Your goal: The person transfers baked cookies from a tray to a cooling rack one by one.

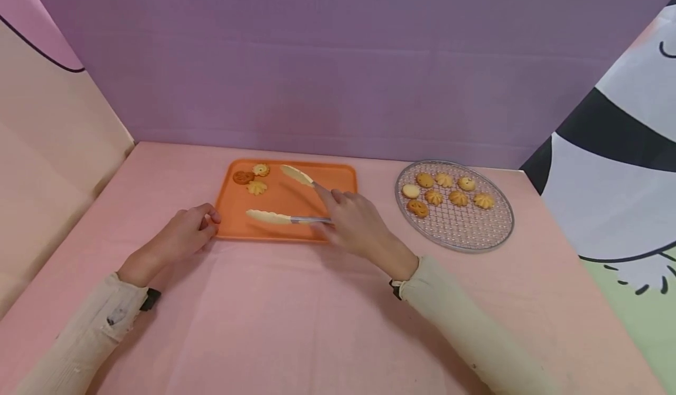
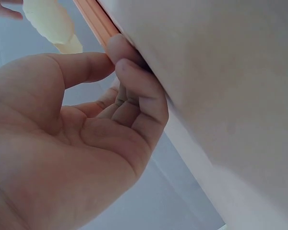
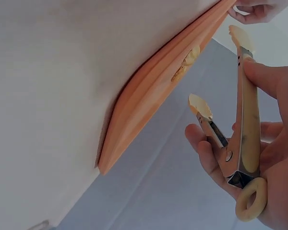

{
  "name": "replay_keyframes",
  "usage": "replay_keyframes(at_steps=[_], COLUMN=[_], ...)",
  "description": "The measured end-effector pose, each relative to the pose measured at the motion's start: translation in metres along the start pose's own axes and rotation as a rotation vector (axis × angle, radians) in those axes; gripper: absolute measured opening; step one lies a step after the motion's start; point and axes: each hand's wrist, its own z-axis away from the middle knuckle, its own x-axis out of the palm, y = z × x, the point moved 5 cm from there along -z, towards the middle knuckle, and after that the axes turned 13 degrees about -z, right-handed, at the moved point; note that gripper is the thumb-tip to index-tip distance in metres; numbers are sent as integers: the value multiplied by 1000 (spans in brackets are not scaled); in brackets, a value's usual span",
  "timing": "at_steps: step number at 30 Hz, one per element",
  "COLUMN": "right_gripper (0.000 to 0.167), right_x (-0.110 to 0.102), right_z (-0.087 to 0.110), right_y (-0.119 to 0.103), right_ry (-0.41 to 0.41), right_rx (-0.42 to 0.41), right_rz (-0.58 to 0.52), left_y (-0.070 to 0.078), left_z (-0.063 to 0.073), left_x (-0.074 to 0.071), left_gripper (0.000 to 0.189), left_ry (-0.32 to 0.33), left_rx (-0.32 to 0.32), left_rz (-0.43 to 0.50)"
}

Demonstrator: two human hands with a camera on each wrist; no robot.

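My left hand [image 1: 187, 229] pinches the left front corner of an orange tray [image 1: 232, 222], thumb and curled forefinger at its rim in the left wrist view. In my right hand [image 1: 361, 222] I hold metal tongs [image 3: 248, 115] with cream scalloped tips, spread wide above the tray. Nothing is between the tips. Three cookies sit together at the tray's back left: a brown pretzel-shaped cookie [image 1: 243, 177], a round piped cookie [image 1: 261, 169] and a fluted, shell-like cookie [image 1: 257, 188].
Right of the tray lies a round wire rack [image 1: 465, 228] with several cookies, among them a pretzel-shaped cookie [image 1: 418, 208] and a pale round cookie [image 1: 410, 191]. Pink cloth [image 1: 264, 318] covers the table. A purple backdrop [image 1: 338, 90] stands behind.
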Motion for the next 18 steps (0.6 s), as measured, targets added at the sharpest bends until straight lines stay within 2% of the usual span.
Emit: replay_keyframes(at_steps=[7,12,18], right_gripper=[60,53,49], right_x=[10,17,27], right_z=[-14,-21,-30], right_y=[2,2,2], right_ry=[-9,-20,-79], right_rx=[-7,-12,42], right_rz=[-73,-72,-57], left_y=[-1,1,2], left_z=[1,1,0], left_x=[-1,-2,-2], left_gripper=[14,14,15], left_ry=[-7,-14,-22], left_rx=[-8,-9,-16], left_rz=[-3,-9,-4])
